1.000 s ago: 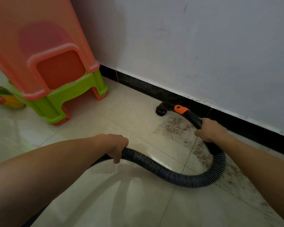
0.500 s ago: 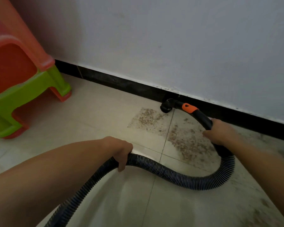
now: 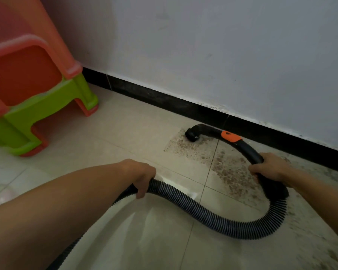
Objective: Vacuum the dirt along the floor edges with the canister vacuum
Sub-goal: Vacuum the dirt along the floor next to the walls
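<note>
Black ribbed hose [image 3: 203, 209] is looping across the lower half of the frame, running from the bottom left edge up to the right. I am gripping it with my left hand [image 3: 142, 174] just left of centre, fingers curled down over it. My right hand [image 3: 269, 165], at the right of the frame, is closing round the curved black handle tube [image 3: 250, 151] just above where the hose joins it. An orange slider [image 3: 230, 137] is sitting on that tube further up.

I am seeing the nozzle [image 3: 192, 134] pointing down at the floor right of centre, just beside the black skirting [image 3: 164, 100] under the pale wall [image 3: 203, 45]. Brown dirt [image 3: 228, 170] is lying in a speckled patch on the beige tiles [image 3: 125, 129], from the nozzle toward my right hand and trailing on into the lower right corner.

In the upper left, an orange stool [image 3: 27, 75] is sitting nested over a green stool [image 3: 47, 106], with another orange foot showing beneath.
</note>
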Demonstrator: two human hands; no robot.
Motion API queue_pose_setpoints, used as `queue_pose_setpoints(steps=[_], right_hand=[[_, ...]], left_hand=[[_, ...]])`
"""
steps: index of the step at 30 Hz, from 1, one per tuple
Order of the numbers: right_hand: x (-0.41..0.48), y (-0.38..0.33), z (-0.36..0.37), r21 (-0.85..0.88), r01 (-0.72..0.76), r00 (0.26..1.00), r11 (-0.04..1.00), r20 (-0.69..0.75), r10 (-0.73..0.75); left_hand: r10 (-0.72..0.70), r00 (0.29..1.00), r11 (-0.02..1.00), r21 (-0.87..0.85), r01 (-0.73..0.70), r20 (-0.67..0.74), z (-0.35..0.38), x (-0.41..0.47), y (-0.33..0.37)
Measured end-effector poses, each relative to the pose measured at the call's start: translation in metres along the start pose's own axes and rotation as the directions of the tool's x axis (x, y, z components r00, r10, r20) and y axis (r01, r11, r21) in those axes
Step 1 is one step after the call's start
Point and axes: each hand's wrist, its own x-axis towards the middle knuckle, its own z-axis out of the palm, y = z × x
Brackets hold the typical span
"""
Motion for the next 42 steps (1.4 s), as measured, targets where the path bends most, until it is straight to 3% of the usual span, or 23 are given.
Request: queue_pose_setpoints(steps=[2, 6, 10, 13, 17, 21, 23, 27, 30, 34, 37, 40, 42], right_hand=[[-0.002, -0.003, -0.002, -0.007, 0.003, 0.998, 1.0, 0.064, -0.002], [-0.001, 0.007, -0.008, -0.007, 0.009, 1.0, 1.0, -0.027, -0.009], [-0.009, 0.01, -0.009, -0.006, -0.012, 0.972, 1.0, 0.235, 0.013], [-0.005, 0.009, -0.003, 0.009, 0.026, 0.989, 1.0, 0.142, -0.028], [-0.002, -0.008, -0.008, -0.035, 0.032, 0.981, 0.999, 0.192, -0.025], [0.006, -0.026, 0.002, -0.104, 0.07, 0.993, 0.992, -0.086, -0.079], [0.008, -0.03, 0.008, -0.078, 0.065, 0.988, 0.995, -0.138, -0.076], [0.01, -0.034, 0.015, 0.052, 0.055, 0.998, 0.997, -0.021, -0.054], [0.01, -0.039, 0.023, -0.007, 0.092, 0.995, 0.996, -0.04, -0.092], [0.007, -0.045, 0.021, -0.016, 0.101, 0.989, 0.995, 0.113, -0.099], [0.008, -0.04, 0.017, -0.107, 0.121, 0.993, 0.987, 0.01, -0.12], [0.002, -0.037, 0.014, -0.069, 0.107, 0.979, 0.992, 0.183, -0.092], [-0.001, -0.038, 0.019, -0.114, 0.138, 0.98, 0.984, 0.163, -0.119]], left_hand=[[0.017, 1.0, 1.0, -0.002, -0.017, 0.007, -0.004, -0.002, 0.006], [0.015, 1.0, 1.0, 0.024, -0.016, 0.018, -0.007, -0.004, 0.016], [0.011, 0.999, 1.0, 0.02, -0.012, 0.04, -0.009, -0.008, 0.021], [-0.001, 1.0, 0.998, 0.063, 0.0, 0.016, -0.011, -0.012, 0.027], [-0.022, 1.0, 1.0, 0.022, 0.022, 0.012, -0.01, -0.018, 0.024], [-0.07, 0.997, 0.995, 0.072, 0.071, -0.016, -0.007, -0.026, 0.017], [-0.113, 0.993, 0.992, 0.059, 0.115, -0.033, -0.007, -0.032, 0.005], [-0.166, 0.985, 0.986, 0.023, 0.167, -0.039, -0.003, -0.041, -0.015], [-0.162, 0.986, 0.987, 0.015, 0.163, -0.05, 0.001, -0.041, -0.013], [-0.135, 0.99, 0.991, 0.011, 0.136, -0.034, 0.002, -0.038, -0.006], [-0.128, 0.991, 0.992, 0.015, 0.128, -0.034, 0.001, -0.037, -0.002], [-0.105, 0.994, 0.994, -0.004, 0.105, -0.023, 0.0, -0.035, 0.002], [-0.086, 0.996, 0.996, 0.016, 0.086, -0.017, 0.0, -0.034, 0.009]])
